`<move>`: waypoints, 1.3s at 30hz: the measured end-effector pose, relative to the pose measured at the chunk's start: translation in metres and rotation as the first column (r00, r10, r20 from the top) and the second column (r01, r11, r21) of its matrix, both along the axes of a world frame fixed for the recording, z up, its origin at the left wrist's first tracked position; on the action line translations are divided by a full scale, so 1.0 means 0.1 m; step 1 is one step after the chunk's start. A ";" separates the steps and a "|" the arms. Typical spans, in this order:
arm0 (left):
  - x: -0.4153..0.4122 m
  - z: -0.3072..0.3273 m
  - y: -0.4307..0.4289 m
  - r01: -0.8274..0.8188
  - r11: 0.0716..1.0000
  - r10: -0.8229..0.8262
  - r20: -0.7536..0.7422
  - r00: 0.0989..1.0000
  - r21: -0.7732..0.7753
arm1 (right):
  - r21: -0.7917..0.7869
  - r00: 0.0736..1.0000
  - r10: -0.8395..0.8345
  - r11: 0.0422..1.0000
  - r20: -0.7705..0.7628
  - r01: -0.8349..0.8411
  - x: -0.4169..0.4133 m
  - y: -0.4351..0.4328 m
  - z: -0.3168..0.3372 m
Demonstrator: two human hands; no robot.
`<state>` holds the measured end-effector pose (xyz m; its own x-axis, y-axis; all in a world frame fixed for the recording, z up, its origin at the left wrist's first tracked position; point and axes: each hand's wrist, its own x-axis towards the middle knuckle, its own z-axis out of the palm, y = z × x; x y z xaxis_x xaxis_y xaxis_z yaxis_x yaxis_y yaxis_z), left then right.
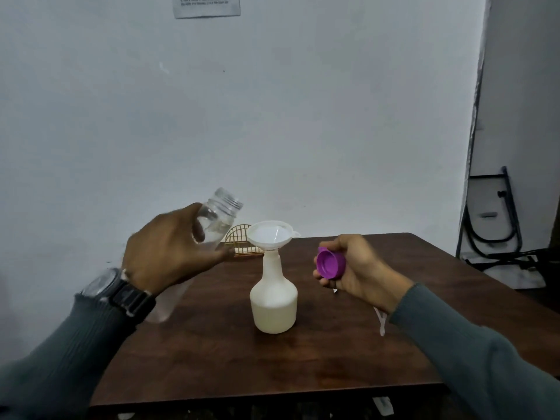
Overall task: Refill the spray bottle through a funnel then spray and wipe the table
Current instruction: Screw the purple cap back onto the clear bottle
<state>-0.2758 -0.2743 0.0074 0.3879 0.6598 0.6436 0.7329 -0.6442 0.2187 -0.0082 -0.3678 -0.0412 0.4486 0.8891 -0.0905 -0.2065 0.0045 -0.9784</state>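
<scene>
the left hand (169, 250), with a dark watch (121, 291) on the wrist above a grey-green sleeve (57, 356), is wrapped around a clear plastic bottle (216, 218) and holds it off the table, tilted so that its open threaded mouth points up and to the right, with some clear liquid visible inside. just right of that hand's fingertips and a little behind them sits a small gold wire rack (242, 242) at the far edge of the dark wooden table (230, 359). right of the left hand and between both hands stands the white spray bottle (273, 301), upright on the table with its spray head off, and a white funnel (270, 234) is seated in its neck; the clear bottle's mouth is near the funnel's rim, up and to its left, not over it. the right hand (353, 268), to the right of the spray bottle and raised above the table, is closed around a purple cap (331, 263), whose hollow side faces the spray bottle.
</scene>
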 end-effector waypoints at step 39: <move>0.83 -1.14 -0.33 0.477 0.832 -0.237 0.597 0.766 -0.283 | -0.131 0.113 0.177 0.933 0.978 -0.336 -0.56 -0.28 0.95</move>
